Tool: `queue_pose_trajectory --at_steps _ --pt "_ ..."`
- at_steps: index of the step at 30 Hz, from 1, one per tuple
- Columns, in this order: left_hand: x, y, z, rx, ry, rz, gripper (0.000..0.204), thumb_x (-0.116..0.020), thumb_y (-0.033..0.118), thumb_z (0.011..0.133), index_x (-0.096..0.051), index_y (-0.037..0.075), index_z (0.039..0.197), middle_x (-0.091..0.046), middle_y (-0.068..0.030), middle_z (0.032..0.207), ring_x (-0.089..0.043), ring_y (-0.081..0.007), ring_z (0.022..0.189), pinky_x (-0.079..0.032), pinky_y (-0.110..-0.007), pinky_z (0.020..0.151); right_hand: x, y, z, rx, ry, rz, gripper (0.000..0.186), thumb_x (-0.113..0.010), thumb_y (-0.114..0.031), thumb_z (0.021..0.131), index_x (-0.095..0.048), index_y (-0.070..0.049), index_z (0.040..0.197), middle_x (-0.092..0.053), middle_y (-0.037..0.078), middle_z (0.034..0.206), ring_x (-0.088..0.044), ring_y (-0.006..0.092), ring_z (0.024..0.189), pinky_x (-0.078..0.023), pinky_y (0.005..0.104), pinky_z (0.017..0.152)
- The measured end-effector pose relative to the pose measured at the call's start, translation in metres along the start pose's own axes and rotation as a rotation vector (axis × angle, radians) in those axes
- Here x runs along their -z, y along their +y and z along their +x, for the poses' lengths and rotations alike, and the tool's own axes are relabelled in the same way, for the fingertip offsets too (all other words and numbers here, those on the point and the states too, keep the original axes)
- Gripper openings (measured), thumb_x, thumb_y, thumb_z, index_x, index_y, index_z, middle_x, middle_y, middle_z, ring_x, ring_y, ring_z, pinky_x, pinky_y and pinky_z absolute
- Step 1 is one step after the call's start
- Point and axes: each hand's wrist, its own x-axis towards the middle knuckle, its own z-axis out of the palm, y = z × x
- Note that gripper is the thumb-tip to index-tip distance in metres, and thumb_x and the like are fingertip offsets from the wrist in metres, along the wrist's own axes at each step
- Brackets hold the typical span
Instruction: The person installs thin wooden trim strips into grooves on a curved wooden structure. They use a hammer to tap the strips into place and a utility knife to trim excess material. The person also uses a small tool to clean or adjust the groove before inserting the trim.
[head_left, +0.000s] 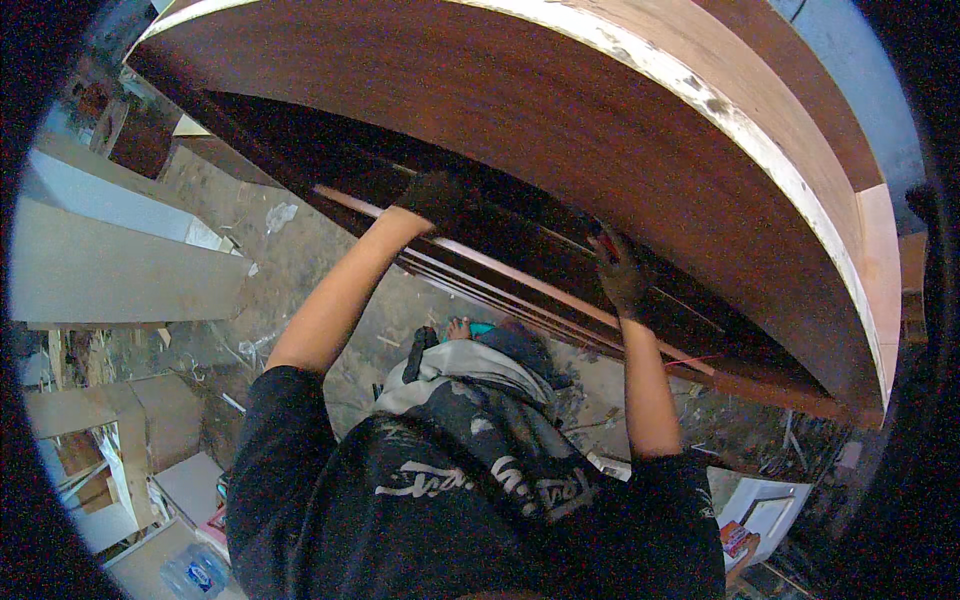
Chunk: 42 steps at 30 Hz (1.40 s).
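Observation:
A large dark brown wooden cabinet [480, 100] fills the upper part of the view, with a long shadowed opening along its near side. My left hand [437, 200], in a dark glove, reaches into that opening just above a pale wooden strip [510, 271]. Shadow hides its fingers, so I cannot see whether they hold anything. Farther right, my right hand [622, 275], also dark-gloved, is raised at the inner side of the opening. Its fingers are closed around a small red and black tool [606, 243], whose kind I cannot make out.
Pale panels [130, 255] stand at the left. A clear plastic bottle [195, 572] is at lower left, near board offcuts. A white framed panel [765, 520] lies at lower right, beside a red packet [737, 540]. Scraps litter the concrete floor [335, 265].

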Motion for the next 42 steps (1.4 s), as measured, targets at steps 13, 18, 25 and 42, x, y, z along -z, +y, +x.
queue_pose_trajectory --at_steps 13,18,25,42 --pt "-0.021 0.0 -0.018 0.039 0.316 0.136 0.029 -0.055 0.017 0.082 -0.067 0.005 0.106 -0.065 -0.0247 0.104 -0.062 -0.0433 0.094 -0.051 -0.05 0.082 0.007 -0.003 -0.01 -0.113 0.019 -0.037 0.029 -0.068 -0.042 0.086 -0.074 -0.014 0.091 -0.072 0.007 0.084 -0.069 0.0263 0.075 -0.054 0.0359 0.068" --pt "-0.009 -0.007 -0.05 0.231 0.471 0.013 0.029 -0.065 0.013 0.076 -0.066 0.004 0.103 -0.064 -0.0216 0.103 -0.061 -0.0404 0.094 -0.05 -0.048 0.08 0.015 -0.006 -0.008 -0.224 -0.113 -0.095 0.035 -0.065 -0.046 0.087 -0.073 -0.012 0.094 -0.072 0.01 0.09 -0.068 0.0303 0.08 -0.053 0.0404 0.073" --pt "0.049 -0.013 -0.15 0.349 0.524 -0.124 0.013 -0.07 0.013 0.081 -0.065 0.004 0.09 -0.064 -0.0154 0.083 -0.059 -0.0364 0.078 -0.048 -0.043 0.072 -0.023 0.043 -0.033 -0.138 0.032 -0.13 0.038 -0.062 -0.042 0.089 -0.069 -0.011 0.109 -0.067 0.016 0.113 -0.061 0.0421 0.102 -0.047 0.0485 0.091" --pt "0.018 -0.043 -0.097 0.211 0.318 0.151 0.048 -0.065 0.031 0.08 -0.061 0.005 0.12 -0.059 -0.0263 0.118 -0.055 -0.0434 0.109 -0.041 -0.05 0.1 -0.018 0.036 -0.023 -0.178 -0.016 0.128 0.03 -0.07 -0.037 0.085 -0.07 -0.015 0.105 -0.072 0.009 0.098 -0.069 0.0261 0.092 -0.053 0.0382 0.082"
